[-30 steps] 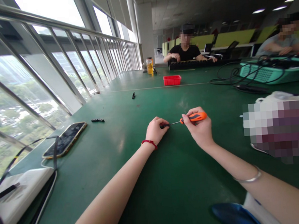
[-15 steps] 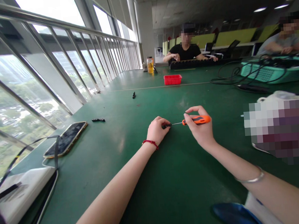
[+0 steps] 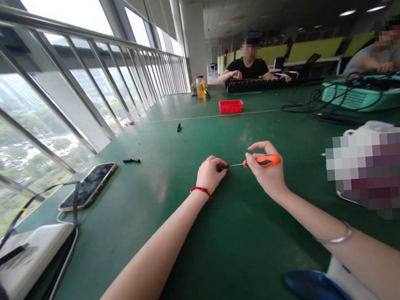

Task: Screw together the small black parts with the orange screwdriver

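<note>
My left hand [image 3: 211, 173] is closed on a small black part [image 3: 223, 168], mostly covered by the fingers, near the green tabletop. My right hand [image 3: 269, 175] grips a screwdriver [image 3: 271, 160] with an orange and black handle, its index finger raised off the handle. The thin metal shaft points left, and its tip meets the black part at my left fingertips. What the tip sits in is too small to make out. Two more small black pieces lie farther off, one black piece [image 3: 131, 160] to the left and another black piece [image 3: 179, 127] toward the back.
A phone [image 3: 89, 187] lies at the left edge by the railing, near a white box [image 3: 32, 257] with straps. A red bin [image 3: 231, 106] stands ahead. Cables and a teal basket [image 3: 349, 96] are at back right, a white bag [image 3: 370, 129] nearer. Two people sit beyond.
The screwdriver handle has turned slightly about its length in my right hand, showing a different part of its black grip. My left hand and the black part stay in place.
</note>
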A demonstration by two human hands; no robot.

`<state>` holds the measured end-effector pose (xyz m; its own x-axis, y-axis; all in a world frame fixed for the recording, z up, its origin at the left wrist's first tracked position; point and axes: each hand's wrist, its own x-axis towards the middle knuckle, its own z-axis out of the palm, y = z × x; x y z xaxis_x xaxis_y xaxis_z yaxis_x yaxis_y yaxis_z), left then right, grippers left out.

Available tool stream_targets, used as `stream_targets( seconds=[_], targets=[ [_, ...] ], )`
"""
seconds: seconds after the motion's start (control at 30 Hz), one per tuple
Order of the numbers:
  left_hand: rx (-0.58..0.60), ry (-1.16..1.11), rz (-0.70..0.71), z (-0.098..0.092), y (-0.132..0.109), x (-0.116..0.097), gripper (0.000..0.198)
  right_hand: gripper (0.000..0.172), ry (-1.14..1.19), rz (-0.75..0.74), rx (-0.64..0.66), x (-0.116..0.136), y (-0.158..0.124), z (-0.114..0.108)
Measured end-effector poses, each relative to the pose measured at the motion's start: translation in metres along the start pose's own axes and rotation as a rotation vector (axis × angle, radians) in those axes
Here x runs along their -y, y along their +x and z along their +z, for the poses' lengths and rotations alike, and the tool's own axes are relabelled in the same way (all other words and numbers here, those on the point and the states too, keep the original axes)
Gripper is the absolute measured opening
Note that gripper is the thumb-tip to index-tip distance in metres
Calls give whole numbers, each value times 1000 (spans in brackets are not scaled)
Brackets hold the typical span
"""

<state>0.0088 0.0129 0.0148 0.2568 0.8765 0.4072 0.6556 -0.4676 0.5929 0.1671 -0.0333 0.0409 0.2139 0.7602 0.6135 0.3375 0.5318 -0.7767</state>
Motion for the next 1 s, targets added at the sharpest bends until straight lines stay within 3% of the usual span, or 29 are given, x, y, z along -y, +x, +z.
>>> stream_targets(
  seconds=[0.17,0.37,0.47,0.63,0.87,1.0],
  targets=[
    [3,0,-15,-1,0,-1,14,37,57,-96,-63,-6,1,1],
    [2,1,-20,-1,-1,-1,14,15,-54,-21,21,0,-1,-1],
    [10,22,-31,-2,-1,-2,14,16,-28,-3,16,2,-2,0],
    [12,73,-69,-4,-2,-6,13,37,46,-67,-56,-7,0,2],
    [17,43,-52,-2,-1,-4,16,14,-17,10,-5,-4,0,-1],
    [21,28,-45,-1,1,-1,18,23,30,-3,-15,-3,0,0]
  ],
)
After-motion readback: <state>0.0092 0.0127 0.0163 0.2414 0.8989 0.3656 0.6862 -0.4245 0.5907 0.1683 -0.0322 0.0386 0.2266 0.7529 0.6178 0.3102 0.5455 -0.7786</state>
